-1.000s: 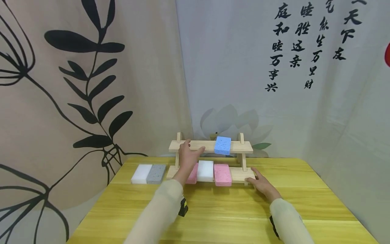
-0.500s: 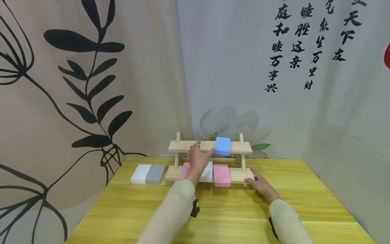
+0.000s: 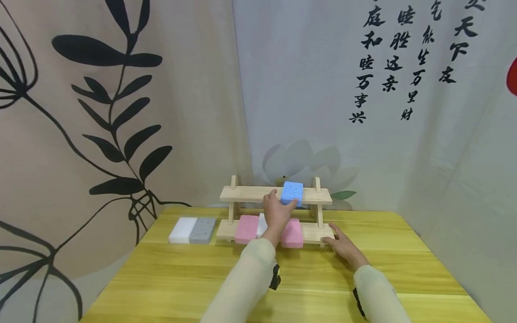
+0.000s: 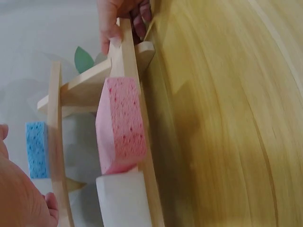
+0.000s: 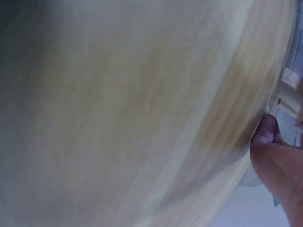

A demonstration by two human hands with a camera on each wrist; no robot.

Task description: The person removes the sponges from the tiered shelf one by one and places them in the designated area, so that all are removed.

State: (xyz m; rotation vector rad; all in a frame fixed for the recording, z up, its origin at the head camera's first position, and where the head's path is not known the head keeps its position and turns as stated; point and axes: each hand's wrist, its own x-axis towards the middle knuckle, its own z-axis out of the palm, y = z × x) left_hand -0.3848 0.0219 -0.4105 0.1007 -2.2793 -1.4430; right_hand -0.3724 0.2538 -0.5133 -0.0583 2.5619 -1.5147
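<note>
Over the past second the left hand [image 3: 278, 215] has moved right, past the left pink sponge [image 3: 247, 229], to the blue sponge [image 3: 292, 193] lying on the upper shelf [image 3: 248, 194]. Its thumb and fingers stand apart; I can't tell whether they touch the sponge. The right hand [image 3: 345, 249] pinches the lower shelf [image 3: 315, 233] at its right end, thumb and fingers on either side of the board. For a good pick, I'd set thumb and fingers on opposite edges and squeeze lightly, since it should give, with the right hand steadying the shelf. From the head, the middle white sponge [image 4: 124, 201] is mostly hidden behind the left hand; the left wrist view shows it plainly. Only the head view takes in the grey sponge [image 3: 203, 230] on the table [image 3: 194, 287].
</note>
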